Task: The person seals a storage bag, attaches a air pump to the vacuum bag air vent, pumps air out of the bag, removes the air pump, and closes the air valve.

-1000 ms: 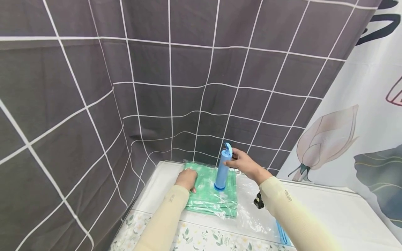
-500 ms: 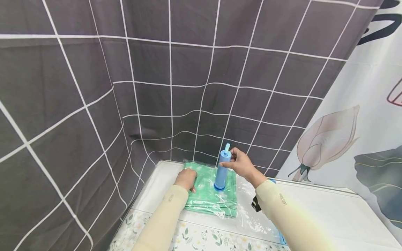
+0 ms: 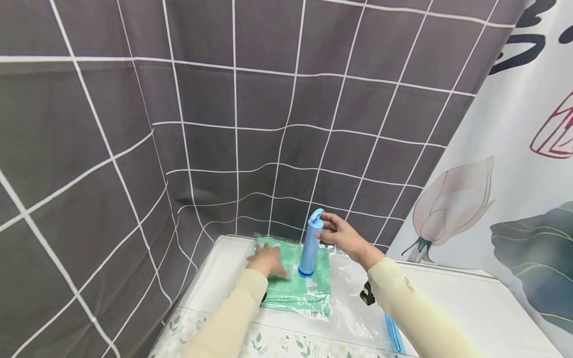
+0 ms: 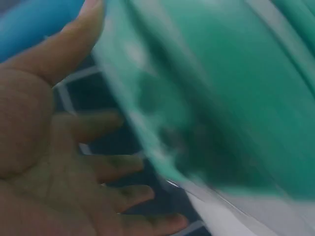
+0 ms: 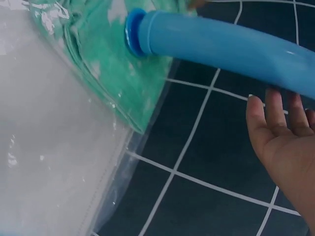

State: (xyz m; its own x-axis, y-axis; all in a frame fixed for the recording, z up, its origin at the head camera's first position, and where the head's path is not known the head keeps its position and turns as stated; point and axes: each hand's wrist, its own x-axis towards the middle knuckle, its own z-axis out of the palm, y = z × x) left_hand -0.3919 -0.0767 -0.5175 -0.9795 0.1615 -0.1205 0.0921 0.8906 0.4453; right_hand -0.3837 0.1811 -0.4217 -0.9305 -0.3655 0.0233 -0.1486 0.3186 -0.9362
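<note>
A blue hand pump [image 3: 310,251] stands slightly tilted on a clear plastic bag [image 5: 54,162] with folded green cloth [image 3: 295,304] inside. My right hand [image 3: 343,237] holds the pump near its top, thumb on the near side and fingers by the light-blue handle [image 3: 316,214]. In the right wrist view, those fingertips lie along the pump's barrel [image 5: 221,46]. To the left of the pump, my left hand [image 3: 267,261] is spread over the bag. The left wrist view is blurred; its fingers [image 4: 113,169] are extended there beside the green cloth, holding nothing.
A white surface [image 3: 452,293] lies under the bag, with a floral strip [image 3: 268,343] along its front. Dark gridded cloth [image 3: 259,149] hangs close behind and at the left. A blue folded strip [image 3: 394,334] lies near my right forearm.
My left hand has gone from curled on the bag to spread fingers. The pump's handle has turned in my right hand, and the head view has shifted a little.
</note>
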